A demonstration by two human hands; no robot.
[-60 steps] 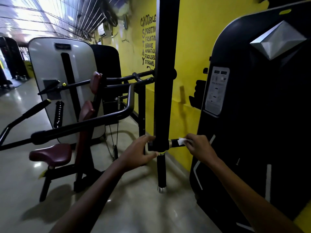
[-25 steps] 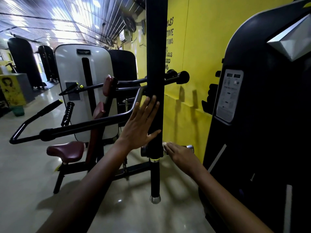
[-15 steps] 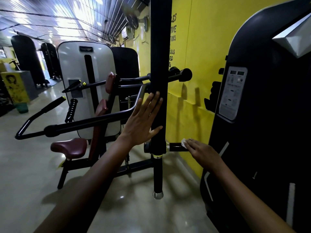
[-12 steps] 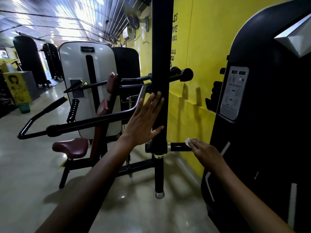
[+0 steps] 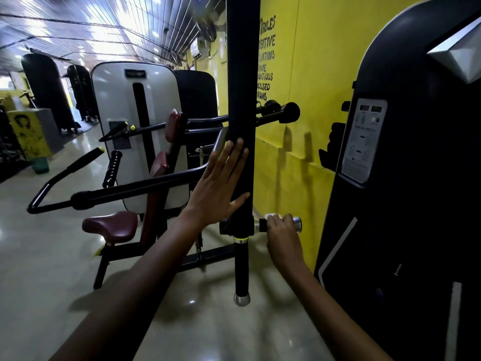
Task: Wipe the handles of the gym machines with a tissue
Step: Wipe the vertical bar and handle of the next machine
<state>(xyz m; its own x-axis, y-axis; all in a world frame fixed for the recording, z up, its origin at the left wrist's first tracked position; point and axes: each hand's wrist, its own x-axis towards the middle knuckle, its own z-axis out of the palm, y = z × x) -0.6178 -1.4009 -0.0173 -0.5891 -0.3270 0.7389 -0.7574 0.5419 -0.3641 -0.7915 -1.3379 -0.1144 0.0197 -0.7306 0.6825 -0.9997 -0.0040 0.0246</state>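
A thick black padded upright bar [image 5: 242, 100] hangs in the centre. My left hand [image 5: 221, 186] lies flat against its left side, fingers spread and pointing up. A short horizontal handle [image 5: 296, 224] with a chrome end cap sticks out to the right from the bar's lower joint. My right hand [image 5: 279, 231] is wrapped over this handle from above. A white tissue [image 5: 270, 216] shows as a small sliver under the knuckles, pressed against the handle and mostly hidden by the fingers.
A tall black machine housing [image 5: 416, 178] with an instruction label stands close on the right. Behind the bar is a yellow wall [image 5: 312, 74]. To the left stands a machine with a maroon seat [image 5: 110, 226], long black lever arms [image 5: 130, 190] and a white weight-stack cover [image 5: 135, 121].
My right hand has slid left along the short handle, from its outer end to near the joint, exposing the chrome cap. My left hand stays flat on the upright bar.
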